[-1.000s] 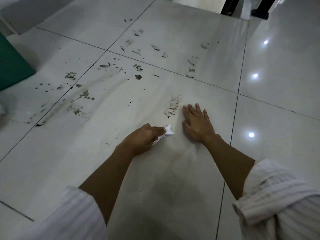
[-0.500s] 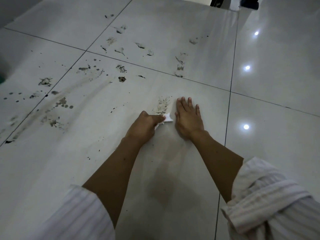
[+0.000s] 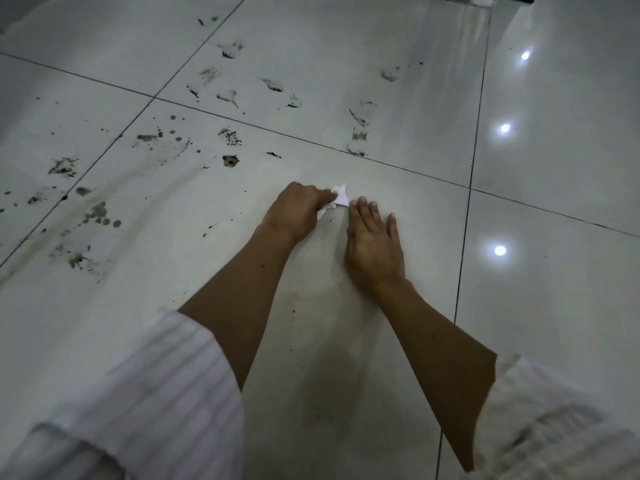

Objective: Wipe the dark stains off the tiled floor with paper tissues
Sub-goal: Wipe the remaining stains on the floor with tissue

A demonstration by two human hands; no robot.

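While the left hand (image 3: 294, 213) grips a crumpled tissue (image 3: 337, 199) against the floor (image 3: 381, 341), the right hand (image 3: 374, 244) rests flat, fingers straight, just right of it. Wiping is midway; dark stains (image 3: 100, 216) far left likely need reaching next.

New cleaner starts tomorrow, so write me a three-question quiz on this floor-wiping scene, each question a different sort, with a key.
1. True or false: the left hand holds the small crumpled white paper tissue.
2. Multiple choice: the right hand is (A) gripping a second tissue, (B) lying flat, fingers straight, on the glossy pale grey tiled floor, (C) raised in the air.
3. Fill in: most of the dark stains lie to the ____ of the hands.

Key: 1 true; 2 B; 3 left.
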